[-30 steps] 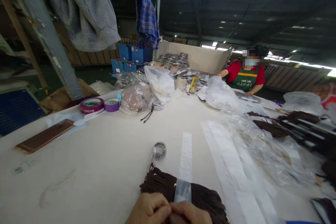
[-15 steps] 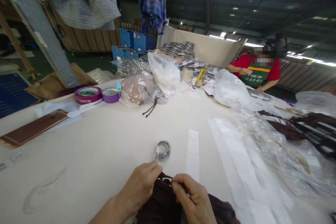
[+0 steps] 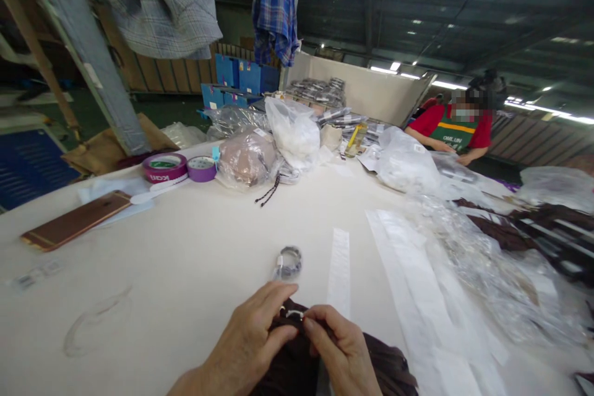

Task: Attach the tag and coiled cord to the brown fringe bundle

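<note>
Left hand (image 3: 253, 343): fingers clenched in a pinch on the far end of the dark brown fringe bundle (image 3: 387, 368).
Right hand (image 3: 341, 349): thumb and forefinger pinched on the same end, fingertips nearly meeting the left's.
Metal fitting (image 3: 292, 314): small and silvery, showing between the two sets of fingertips.
Change: a second ago both hands pressed the bundle's near edge, and a clear band showed across it; half a second ago they were already at the far end, as now.
Just beyond the fingertips: coiled wristband (image 3: 288, 262) and, to its right, a white paper strip (image 3: 340, 269), both lying apart from the hands.
Far left of the fingers: phone (image 3: 77, 221), purple tape rolls (image 3: 164, 167).
Far ahead: plastic bags (image 3: 294, 130); co-worker (image 3: 457, 130) across the table (image 3: 185, 260).
In the way: the hands cover most of the bundle.
</note>
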A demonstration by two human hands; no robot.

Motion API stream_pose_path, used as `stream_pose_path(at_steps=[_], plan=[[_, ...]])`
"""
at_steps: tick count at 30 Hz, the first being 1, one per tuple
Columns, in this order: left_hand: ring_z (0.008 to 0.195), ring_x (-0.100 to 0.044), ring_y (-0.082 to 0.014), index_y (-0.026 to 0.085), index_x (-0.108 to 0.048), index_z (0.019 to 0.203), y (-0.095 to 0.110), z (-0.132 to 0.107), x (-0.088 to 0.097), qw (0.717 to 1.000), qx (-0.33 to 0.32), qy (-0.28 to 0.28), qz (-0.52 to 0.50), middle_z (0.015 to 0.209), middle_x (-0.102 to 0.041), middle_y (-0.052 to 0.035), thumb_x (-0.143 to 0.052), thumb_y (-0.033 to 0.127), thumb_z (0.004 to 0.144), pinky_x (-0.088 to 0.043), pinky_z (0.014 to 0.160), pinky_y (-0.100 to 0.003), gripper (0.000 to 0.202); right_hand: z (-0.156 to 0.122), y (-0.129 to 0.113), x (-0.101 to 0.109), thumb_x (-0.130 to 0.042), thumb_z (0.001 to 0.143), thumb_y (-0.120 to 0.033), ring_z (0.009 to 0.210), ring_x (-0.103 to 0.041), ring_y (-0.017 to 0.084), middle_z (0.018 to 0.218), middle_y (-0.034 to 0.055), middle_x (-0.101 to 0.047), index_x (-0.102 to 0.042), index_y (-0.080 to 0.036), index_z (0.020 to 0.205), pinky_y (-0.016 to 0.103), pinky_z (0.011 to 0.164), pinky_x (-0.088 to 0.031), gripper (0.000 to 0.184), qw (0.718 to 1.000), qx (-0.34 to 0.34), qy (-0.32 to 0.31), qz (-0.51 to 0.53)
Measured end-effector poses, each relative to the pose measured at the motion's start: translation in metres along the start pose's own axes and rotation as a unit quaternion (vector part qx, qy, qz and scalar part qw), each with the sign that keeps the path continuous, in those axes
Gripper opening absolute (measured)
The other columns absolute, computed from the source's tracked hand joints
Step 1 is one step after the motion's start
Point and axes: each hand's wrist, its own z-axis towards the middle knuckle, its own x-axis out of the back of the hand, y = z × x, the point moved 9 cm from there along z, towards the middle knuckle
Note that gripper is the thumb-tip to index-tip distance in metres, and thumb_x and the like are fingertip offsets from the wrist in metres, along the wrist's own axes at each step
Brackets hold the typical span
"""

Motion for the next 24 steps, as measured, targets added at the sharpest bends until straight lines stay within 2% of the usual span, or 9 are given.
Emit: stream_pose_path(at_steps=[3, 5, 7, 12, 16, 18, 20, 24], plan=[[0.070, -0.057, -0.0113, 0.019, -0.061, 0.095, 0.011, 0.004, -0.006, 0.997, -0.030, 0.008, -0.076, 0.080, -0.061, -0.0017, -0.048, 0.018, 0.082, -0.044, 0.067, -0.019, 0.019, -0.003, -0.001, -0.001, -0.053, 0.078, -0.044, 0.049, -0.044, 0.010, 0.050, -0.0033, -0.047, -0.062, -0.016, 0.076, 0.021, 0.050, -0.031, 0.030, 0.999, -0.008, -0.013, 0.027], [0.068, -0.056, -0.0105, 0.019, -0.062, 0.079, 0.013, 0.005, -0.007, 0.995, -0.036, 0.018, -0.096, 0.071, -0.059, -0.0005, -0.045, 0.023, 0.085, -0.042, 0.064, -0.017, 0.019, -0.005, 0.000, -0.001, -0.054, 0.077, -0.043, 0.048, -0.044, 0.010, 0.051, -0.0033, -0.048, -0.061, -0.015, 0.075, 0.021, 0.049, -0.031, 0.029, 0.999, -0.013, -0.016, 0.047], [0.064, -0.055, -0.0101, 0.018, -0.060, 0.071, 0.010, 0.004, -0.005, 0.995, -0.016, 0.031, -0.097, 0.067, -0.057, 0.0006, -0.044, 0.026, 0.085, -0.041, 0.061, -0.017, 0.022, -0.006, 0.002, -0.001, -0.056, 0.076, -0.042, 0.048, -0.045, 0.009, 0.053, -0.0033, -0.048, -0.060, -0.015, 0.071, 0.020, 0.049, -0.032, 0.027, 0.997, -0.019, -0.021, 0.067], [0.054, -0.046, -0.0110, 0.019, -0.049, 0.065, -0.003, 0.000, -0.010, 0.990, 0.070, 0.028, -0.120, 0.058, -0.049, 0.0031, -0.037, 0.038, 0.085, -0.035, 0.052, -0.020, 0.029, -0.007, 0.003, -0.005, -0.053, 0.080, -0.043, 0.049, -0.040, 0.008, 0.053, -0.0042, -0.045, -0.060, -0.015, 0.074, 0.019, 0.048, -0.031, 0.030, 0.998, -0.003, -0.041, 0.047], [0.050, -0.040, -0.0115, 0.021, -0.039, 0.058, -0.012, -0.002, -0.014, 0.986, 0.119, 0.024, -0.116, 0.053, -0.041, 0.0041, -0.032, 0.046, 0.084, -0.030, 0.050, -0.023, 0.036, -0.005, -0.005, -0.009, -0.053, 0.082, -0.041, 0.066, -0.052, 0.013, 0.073, 0.0024, -0.063, -0.067, -0.017, 0.086, 0.022, 0.063, -0.042, 0.028, 0.998, 0.042, -0.033, 0.016], [0.049, -0.039, -0.0119, 0.021, -0.039, 0.057, -0.018, -0.004, -0.016, 0.981, 0.153, 0.022, -0.119, 0.050, -0.039, 0.0043, -0.031, 0.049, 0.082, -0.029, 0.049, -0.024, 0.038, -0.003, -0.005, -0.013, -0.053, 0.083, -0.041, 0.071, -0.055, 0.015, 0.079, 0.0037, -0.066, -0.068, -0.018, 0.086, 0.024, 0.067, -0.043, 0.028, 0.998, 0.045, -0.037, 0.002], [0.048, -0.038, -0.0121, 0.022, -0.039, 0.058, -0.024, -0.006, -0.019, 0.974, 0.177, 0.011, -0.144, 0.050, -0.038, 0.0044, -0.031, 0.052, 0.081, -0.029, 0.049, -0.024, 0.039, -0.001, -0.001, -0.014, -0.053, 0.082, -0.042, 0.068, -0.054, 0.015, 0.075, 0.0029, -0.066, -0.069, -0.019, 0.081, 0.023, 0.064, -0.043, 0.028, 0.999, 0.033, -0.033, -0.025], [0.052, -0.040, -0.0121, 0.021, -0.042, 0.062, -0.029, -0.006, -0.021, 0.966, 0.187, -0.007, -0.178, 0.055, -0.044, 0.0030, -0.033, 0.049, 0.079, -0.031, 0.050, -0.023, 0.035, 0.002, 0.006, -0.008, -0.056, 0.078, -0.042, 0.055, -0.045, 0.012, 0.058, -0.0004, -0.056, -0.068, -0.017, 0.071, 0.021, 0.051, -0.035, 0.029, 0.998, 0.019, 0.019, -0.054]])
